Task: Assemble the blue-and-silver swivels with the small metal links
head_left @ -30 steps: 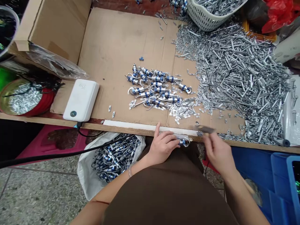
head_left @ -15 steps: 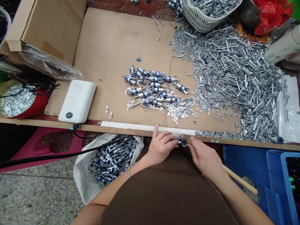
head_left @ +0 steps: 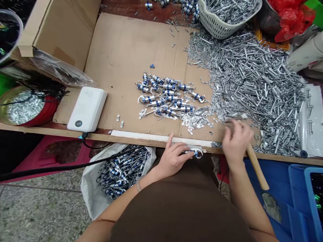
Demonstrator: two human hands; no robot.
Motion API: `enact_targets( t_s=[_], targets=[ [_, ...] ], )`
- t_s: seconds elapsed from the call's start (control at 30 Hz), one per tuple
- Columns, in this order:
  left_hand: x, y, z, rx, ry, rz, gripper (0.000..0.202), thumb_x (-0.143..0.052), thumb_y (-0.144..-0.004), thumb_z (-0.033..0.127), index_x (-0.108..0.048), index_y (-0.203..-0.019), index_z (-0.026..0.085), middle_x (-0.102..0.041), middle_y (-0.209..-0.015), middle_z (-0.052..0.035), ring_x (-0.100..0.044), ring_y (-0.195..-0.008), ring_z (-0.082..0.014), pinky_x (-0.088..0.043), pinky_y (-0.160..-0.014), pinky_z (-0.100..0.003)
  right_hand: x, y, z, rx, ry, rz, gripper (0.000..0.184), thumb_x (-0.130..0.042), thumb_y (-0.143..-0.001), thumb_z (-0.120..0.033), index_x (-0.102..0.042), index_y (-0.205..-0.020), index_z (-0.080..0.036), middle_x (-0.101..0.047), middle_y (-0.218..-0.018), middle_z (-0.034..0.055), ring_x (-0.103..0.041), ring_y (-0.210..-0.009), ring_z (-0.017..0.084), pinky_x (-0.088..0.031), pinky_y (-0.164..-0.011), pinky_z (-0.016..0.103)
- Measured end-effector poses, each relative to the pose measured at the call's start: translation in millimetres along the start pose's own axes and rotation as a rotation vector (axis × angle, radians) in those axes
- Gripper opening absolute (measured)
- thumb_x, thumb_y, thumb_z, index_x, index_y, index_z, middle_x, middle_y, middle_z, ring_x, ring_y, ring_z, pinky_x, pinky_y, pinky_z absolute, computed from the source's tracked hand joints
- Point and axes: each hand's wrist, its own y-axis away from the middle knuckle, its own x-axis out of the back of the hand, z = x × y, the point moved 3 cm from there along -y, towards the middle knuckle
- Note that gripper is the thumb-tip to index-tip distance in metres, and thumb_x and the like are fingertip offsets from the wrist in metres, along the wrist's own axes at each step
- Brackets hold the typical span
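My left hand [head_left: 175, 157] is at the front edge of the bench, its fingers closed on a small blue-and-silver metal fitting with a curved hook [head_left: 196, 153]. One of its fingers points up over the white strip on the edge. My right hand [head_left: 236, 143] is raised to the right, wrapped round a hammer with a pale wooden handle [head_left: 257, 169]; the fingers partly hide its head. Beyond my hands, a cluster of similar blue-and-silver fittings [head_left: 168, 98] lies on the cardboard sheet [head_left: 131, 50]. Small flat two-hole links [head_left: 195, 117] are scattered beside the cluster.
A large heap of metal pins [head_left: 262, 80] covers the right side, below a white basket [head_left: 219, 28]. A white power bank [head_left: 87, 107] and a red tub [head_left: 47, 111] stand left. Below hangs a white sack [head_left: 88, 188] of fittings; a blue crate [head_left: 285, 188] sits right.
My right hand has lifted away from the fitting to the right and up, carrying the hammer. The fitting's hook shows now. My left hand has stayed at the bench edge.
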Motion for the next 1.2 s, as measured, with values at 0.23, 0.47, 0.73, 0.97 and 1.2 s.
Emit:
enact_targets(
  t_s=[0.23, 0.47, 0.73, 0.97, 1.2],
  targets=[
    [14.1, 1.6, -4.6, 0.023, 0.014, 0.0, 0.011, -0.054, -0.084, 0.017, -0.062, -0.09, 0.022, -0.066, -0.082, 0.001, -0.061, -0.076, -0.0097, -0.03, -0.103, -0.048, -22.6, 18.9, -79.7, 0.173, -0.21, -0.38, 0.014, -0.048, -0.083, -0.031, -0.057, -0.081, -0.02, -0.055, -0.087, 0.0064, -0.045, -0.088, 0.023, -0.034, -0.076, 0.036],
    [19.6, -5.9, -10.2, 0.068, 0.097, 0.005, 0.026, -0.055, -0.084, 0.023, -0.054, -0.109, 0.016, -0.066, -0.082, -0.0028, -0.061, -0.077, -0.0117, -0.036, -0.101, -0.042, 8.6, 29.2, -67.7, 0.311, -0.512, -0.668, 0.002, -0.051, -0.082, -0.021, -0.052, -0.08, -0.022, -0.058, -0.076, 0.0, -0.052, -0.074, 0.015, -0.04, -0.067, 0.026],
    [19.2, -11.6, -6.4, 0.148, 0.279, -0.035, 0.007, -0.059, -0.081, 0.022, -0.066, -0.084, 0.022, -0.066, -0.079, 0.0004, -0.059, -0.078, -0.0117, -0.034, -0.1, -0.043, 20.7, 40.6, -49.3, 0.356, -0.636, -0.676, 0.016, -0.058, -0.08, -0.03, -0.053, -0.093, -0.022, -0.059, -0.087, 0.0022, -0.053, -0.083, 0.015, -0.044, -0.072, 0.028],
    [18.7, -16.0, -5.6, 0.309, 0.436, 0.067, 0.003, -0.064, -0.077, 0.019, -0.067, -0.078, 0.02, -0.066, -0.072, -0.0015, -0.056, -0.083, -0.0168, -0.045, -0.085, -0.036, 24.6, 59.1, -48.0, 0.474, -0.391, -0.174, 0.008, -0.056, -0.08, -0.015, -0.058, -0.086, -0.02, -0.059, -0.081, 0.0035, -0.048, -0.081, 0.016, -0.039, -0.075, 0.032],
    [21.5, -18.7, -1.7, 0.269, 0.405, 0.016, 0.004, -0.062, -0.078, 0.019, -0.065, -0.076, 0.018, -0.064, -0.07, -0.0012, -0.055, -0.077, -0.0151, -0.041, -0.09, -0.04, 30.4, 48.0, -55.1, 0.363, -0.377, -0.245, 0.002, -0.061, -0.077, -0.023, -0.063, -0.076, -0.024, -0.062, -0.073, -0.0013, -0.05, -0.075, 0.015, -0.034, -0.074, 0.033]
  ],
)
